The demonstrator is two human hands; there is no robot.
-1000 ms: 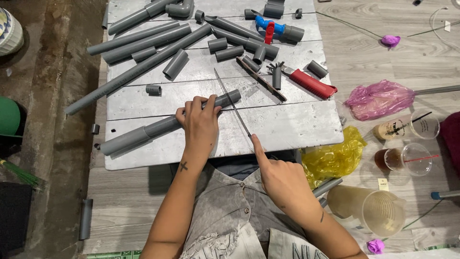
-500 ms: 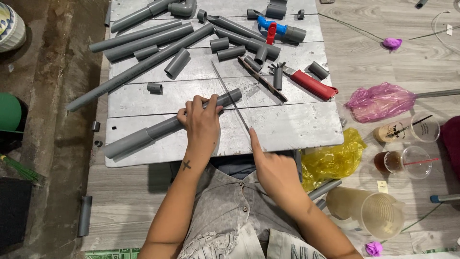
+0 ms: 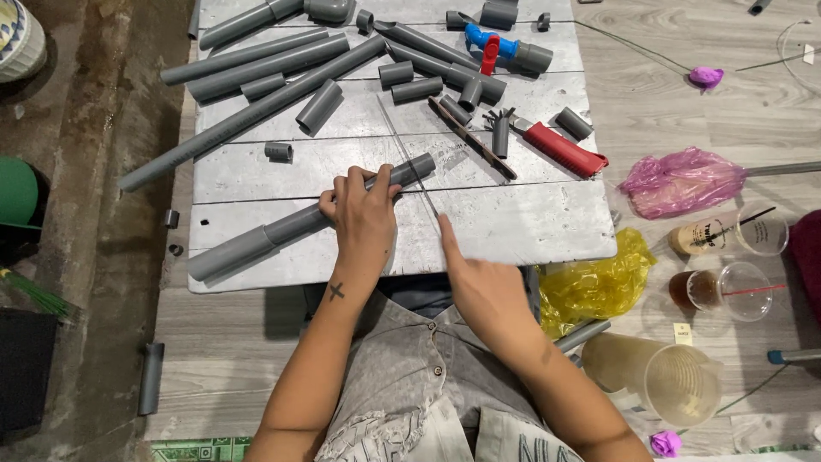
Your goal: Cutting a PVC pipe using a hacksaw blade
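Fingers of the left hand point(image 3: 366, 216) curl over a long grey pipe point(image 3: 299, 222), pressing it down where it lies slanted across the near part of the metal surface point(image 3: 530, 227). That forearm reaches straight forward, wrist low. The right hand point(image 3: 483, 287) closes its fingers round the handle end of a thin saw blade point(image 3: 410, 158), forefinger stretched along it; the blade crosses the pipe near its right end, just beside the left hand. Farther off lie short pipe pieces, a red-handled cutter point(image 3: 560, 150) and a blue valve point(image 3: 492, 47).
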